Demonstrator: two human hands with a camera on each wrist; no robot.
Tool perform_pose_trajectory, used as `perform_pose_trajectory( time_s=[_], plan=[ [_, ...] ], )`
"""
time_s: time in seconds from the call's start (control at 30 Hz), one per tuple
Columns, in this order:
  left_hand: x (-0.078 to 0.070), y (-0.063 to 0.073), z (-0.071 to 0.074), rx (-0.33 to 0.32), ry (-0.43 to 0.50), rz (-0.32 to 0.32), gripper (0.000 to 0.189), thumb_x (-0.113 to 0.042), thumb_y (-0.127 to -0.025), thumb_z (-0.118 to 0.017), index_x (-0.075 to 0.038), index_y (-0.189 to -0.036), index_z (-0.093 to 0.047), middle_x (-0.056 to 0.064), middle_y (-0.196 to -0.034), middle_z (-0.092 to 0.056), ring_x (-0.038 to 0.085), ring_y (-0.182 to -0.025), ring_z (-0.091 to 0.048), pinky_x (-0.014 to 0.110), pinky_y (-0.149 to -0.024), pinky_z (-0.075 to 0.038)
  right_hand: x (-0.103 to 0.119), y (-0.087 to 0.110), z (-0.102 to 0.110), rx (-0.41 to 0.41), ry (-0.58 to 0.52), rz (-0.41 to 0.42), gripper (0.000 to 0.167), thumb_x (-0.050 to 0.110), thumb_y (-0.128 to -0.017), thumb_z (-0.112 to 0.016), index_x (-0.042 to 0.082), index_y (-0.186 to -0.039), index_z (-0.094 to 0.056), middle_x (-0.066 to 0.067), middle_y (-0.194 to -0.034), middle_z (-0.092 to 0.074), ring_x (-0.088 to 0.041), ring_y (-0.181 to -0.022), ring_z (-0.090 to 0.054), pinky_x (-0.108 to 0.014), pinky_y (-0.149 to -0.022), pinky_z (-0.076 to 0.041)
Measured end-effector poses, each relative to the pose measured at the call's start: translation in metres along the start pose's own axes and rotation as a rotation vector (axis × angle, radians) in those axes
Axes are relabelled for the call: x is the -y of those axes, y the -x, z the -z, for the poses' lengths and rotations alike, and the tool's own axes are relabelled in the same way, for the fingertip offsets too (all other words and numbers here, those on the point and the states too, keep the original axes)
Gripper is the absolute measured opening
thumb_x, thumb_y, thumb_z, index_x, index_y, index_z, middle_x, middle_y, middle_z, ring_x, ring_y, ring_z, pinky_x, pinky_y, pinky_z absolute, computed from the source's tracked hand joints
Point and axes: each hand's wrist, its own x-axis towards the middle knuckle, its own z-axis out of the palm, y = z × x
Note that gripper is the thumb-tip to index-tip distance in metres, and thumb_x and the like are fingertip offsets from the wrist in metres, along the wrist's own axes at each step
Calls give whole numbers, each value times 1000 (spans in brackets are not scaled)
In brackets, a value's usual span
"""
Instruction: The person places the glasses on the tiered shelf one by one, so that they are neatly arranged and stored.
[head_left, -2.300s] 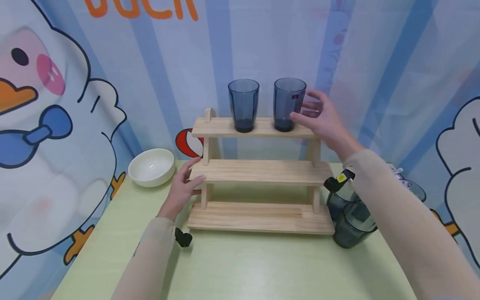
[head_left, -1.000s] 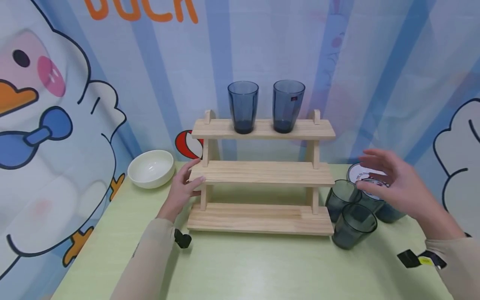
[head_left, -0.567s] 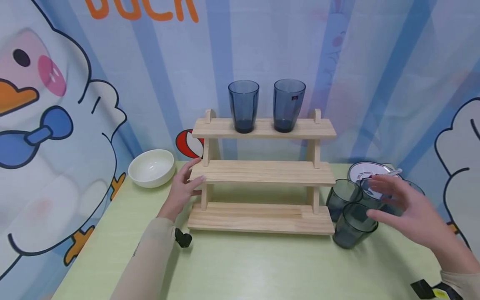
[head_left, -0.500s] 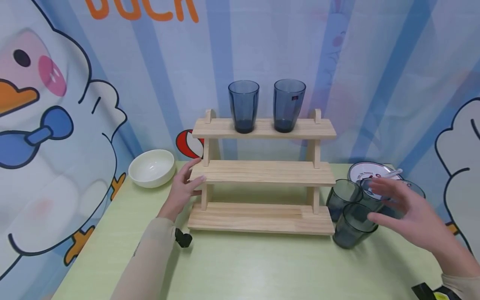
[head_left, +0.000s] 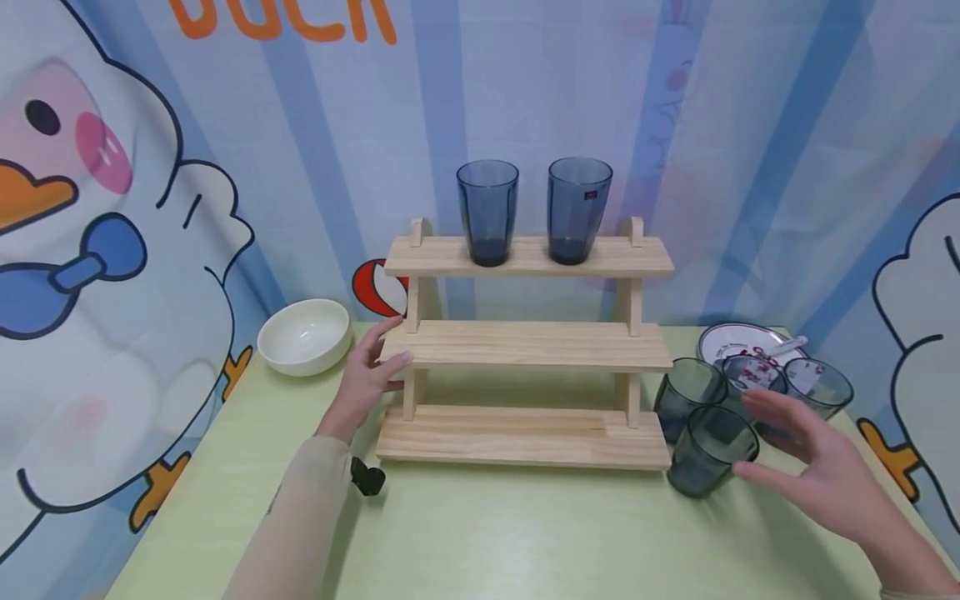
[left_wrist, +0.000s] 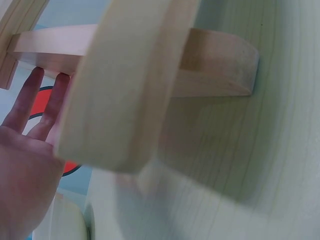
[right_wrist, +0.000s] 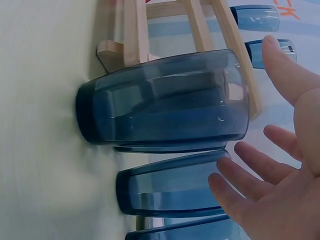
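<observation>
A three-tier wooden display rack stands on the table. My left hand holds the left end of its middle shelf, thumb at the front edge. In the left wrist view two fingers reach to the upright, and the board hides the thumb. Spread around nothing, my right hand is beside the front dark glass tumbler, with thumb and fingers apart. The right wrist view shows this tumbler upright before the palm. More tumblers stand behind it. Two blue-grey tumblers stand on the top shelf.
A white bowl sits at the left of the rack. Behind the tumblers on the right lies a patterned plate with a white spoon. A cartoon duck curtain hangs behind the table.
My right hand has left the right tumbler on the top shelf and come down to the tumblers at the right, lowering toward the front one. The left hand stays at the rack.
</observation>
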Motion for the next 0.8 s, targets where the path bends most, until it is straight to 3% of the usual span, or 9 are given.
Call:
perform_pose_trajectory(
  time_s=[0.2, 0.37, 0.43, 0.5, 0.6, 0.67, 0.7, 0.73, 0.8],
  plan=[
    [-2, 1, -1, -1, 5, -4, 64, -21, -103, -70, -31, -160, -44, 17, -155, -49, 42, -124, -60, 57, -90, -61, -6, 5, -6, 4, -40, -6, 96, 15, -81, -92, 10, -161, -39, -28, -149, -53, 24, -122, -39, 0, -89, -42],
    [1, 0, -1, 3, 12, 2, 64, -22, -102, -71, -29, -160, -44, 16, -156, -49, 43, -125, -59, 56, -90, -61, -10, 7, -13, 34, -50, -78, 98, 21, -83, -92, 8, -162, -35, -28, -152, -50, 23, -120, -37, 0, -86, -42],
    [2, 0, 0, 3, 15, 5, 65, -21, -102, -71, -28, -161, -43, 16, -156, -48, 43, -125, -59, 56, -90, -61, -10, 6, -16, 53, -48, -114, 99, 25, -84, -91, 7, -163, -34, -29, -154, -48, 7, -130, -47, -1, -85, -43],
    [3, 1, 0, -1, 18, 7, 65, -20, -102, -71, -27, -160, -43, 16, -156, -48, 43, -125, -59, 57, -89, -61, -11, 6, -19, 73, -44, -145, 100, 28, -85, -91, 6, -163, -33, -29, -156, -46, -18, -138, -51, -2, -84, -44],
    [1, 3, 0, -4, 11, 4, 65, -21, -102, -71, -30, -160, -44, 16, -156, -48, 43, -125, -59, 57, -89, -61, -12, 5, -24, 92, -48, -165, 102, 30, -85, -90, 3, -163, -30, -32, -157, -43, -52, -136, -46, -26, -92, -59],
    [1, 3, -1, -5, 12, 1, 64, -22, -102, -72, -33, -159, -45, 15, -156, -48, 43, -126, -59, 57, -89, -61, -13, 4, -27, 97, -59, -177, 101, 30, -85, -90, 3, -163, -30, -32, -156, -43, -52, -136, -47, -45, -97, -58],
    [0, 3, -1, -4, 13, -1, 64, -22, -102, -72, -33, -158, -46, 14, -156, -48, 43, -126, -59, 57, -89, -61, -14, 4, -28, 97, -62, -186, 101, 30, -85, -90, 3, -163, -31, -31, -155, -45, -46, -135, -50, -47, -97, -58],
    [0, 2, -1, -3, 12, -3, 64, -22, -101, -72, -34, -158, -46, 14, -157, -48, 44, -126, -59, 57, -89, -61, -15, 4, -30, 95, -73, -191, 99, 29, -85, -90, 3, -162, -33, -30, -153, -47, -36, -134, -54, -48, -97, -58],
    [0, 2, -1, -2, 14, -5, 63, -22, -101, -72, -35, -158, -47, 13, -157, -49, 43, -126, -59, 57, -88, -61, -18, 5, -34, 90, -104, -205, 96, 27, -85, -90, 3, -160, -35, -29, -150, -50, -11, -125, -59, -30, -94, -60]
  ],
)
